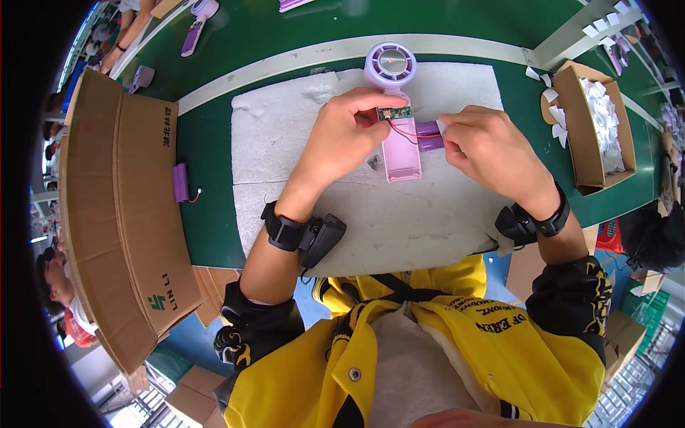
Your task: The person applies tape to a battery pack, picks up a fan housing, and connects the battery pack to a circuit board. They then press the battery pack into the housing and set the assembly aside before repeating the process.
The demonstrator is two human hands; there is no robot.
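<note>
A light purple handheld fan [403,158] lies with its handle shell open toward me and its round head pointing away. Across the upper handle is a small green circuit board [401,113]. My left hand [342,139] closes on the fan there, thumb and index finger at either side of the board. Red and black wires run from the board to a purple battery [429,137] just right of the handle. Beside the battery, my right hand [485,146] pinches a small white piece [442,128], its fingertips partly covering the battery's end.
The fan rests on a whitish foam sheet [307,207] on a green table. A tall cardboard box [121,214] stands at left, near a loose purple battery [180,183]. At right, a cardboard box [585,164] holds many white paper pieces. More fan parts [193,36] lie at the far left.
</note>
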